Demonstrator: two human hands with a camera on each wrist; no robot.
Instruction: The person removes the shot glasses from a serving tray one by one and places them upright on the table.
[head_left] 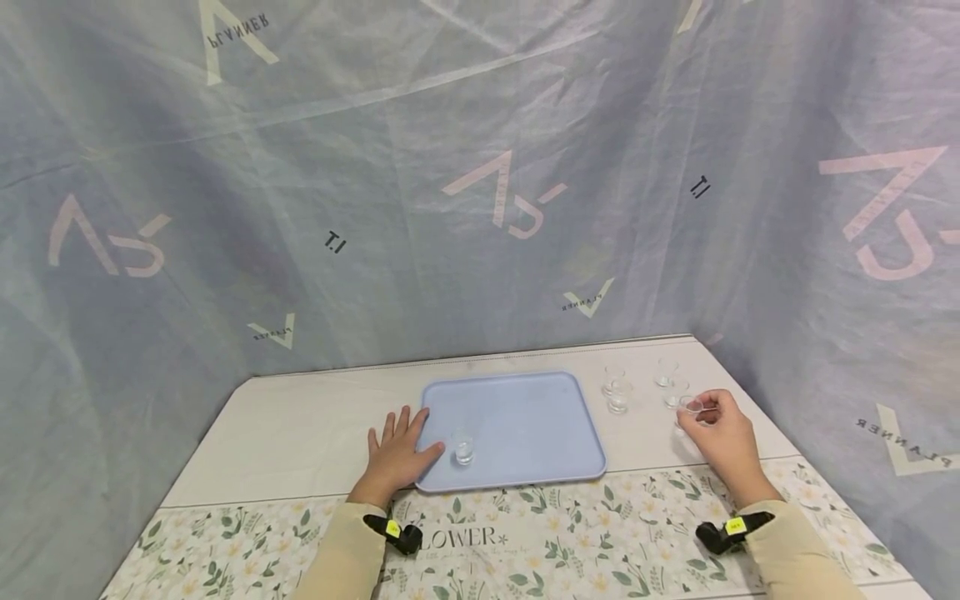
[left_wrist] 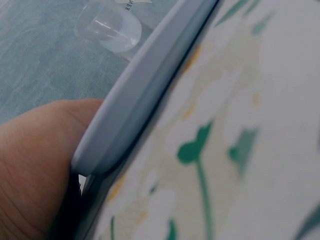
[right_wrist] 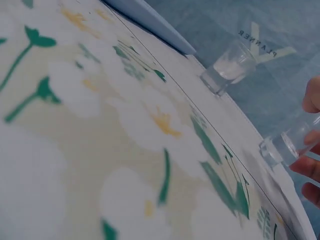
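Note:
My left hand (head_left: 396, 457) rests with fingers spread at the left edge of a light blue tray (head_left: 517, 429). In the left wrist view its thumb side lies against the tray's raised rim (left_wrist: 132, 95). A small clear shot glass (head_left: 464, 452) stands on the tray, just right of the left thumb. On the right side of the table, my right hand (head_left: 729, 437) pinches another clear shot glass (head_left: 690, 406) between thumb and fingers. The right wrist view shows this glass upright in the fingertips, its thick base (right_wrist: 272, 152) below them.
Several more shot glasses stand right of the tray, one pair near it (head_left: 618, 404) and another (head_left: 675, 398) close to the right hand. A floral cloth (head_left: 555, 533) covers the table's front. Grey printed fabric (head_left: 420, 208) hangs around the back and sides.

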